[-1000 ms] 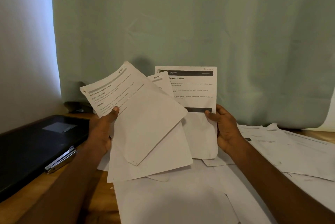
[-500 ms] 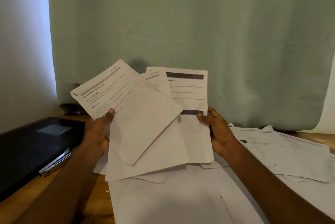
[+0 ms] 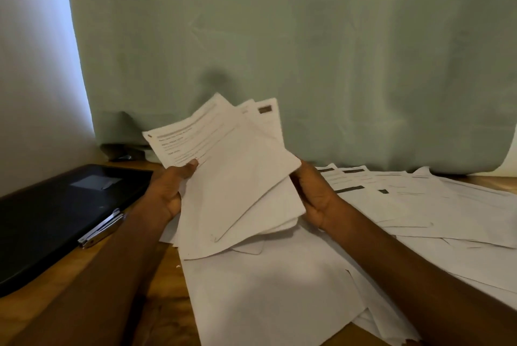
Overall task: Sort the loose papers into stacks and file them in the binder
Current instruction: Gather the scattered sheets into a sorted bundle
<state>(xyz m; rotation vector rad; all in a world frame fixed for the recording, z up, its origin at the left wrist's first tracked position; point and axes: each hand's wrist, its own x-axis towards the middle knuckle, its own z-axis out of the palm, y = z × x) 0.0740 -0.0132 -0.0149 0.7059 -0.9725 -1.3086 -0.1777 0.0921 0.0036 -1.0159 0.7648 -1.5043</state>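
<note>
Between my two hands I hold a fanned bundle of printed sheets (image 3: pixel 235 177) above the table. My left hand (image 3: pixel 170 189) grips its left edge, thumb on the top sheet's text. My right hand (image 3: pixel 313 194) holds the right edge, fingers behind the paper. The sheets overlap closely, with a dark-headed page peeking out at the back. The black binder (image 3: pixel 56 205) lies closed at the left, its metal clip (image 3: pixel 100 229) sticking out at the near edge. Loose papers (image 3: pixel 419 200) spread over the table to the right.
More blank-side sheets (image 3: pixel 268 295) lie on the wooden table (image 3: pixel 165 315) beneath my arms. A pale green curtain (image 3: pixel 279 51) hangs right behind the table, and a white wall is at the left.
My right hand has slid its sheet left behind the others, so the fan has closed into one bundle. The bundle has also come lower toward the table.
</note>
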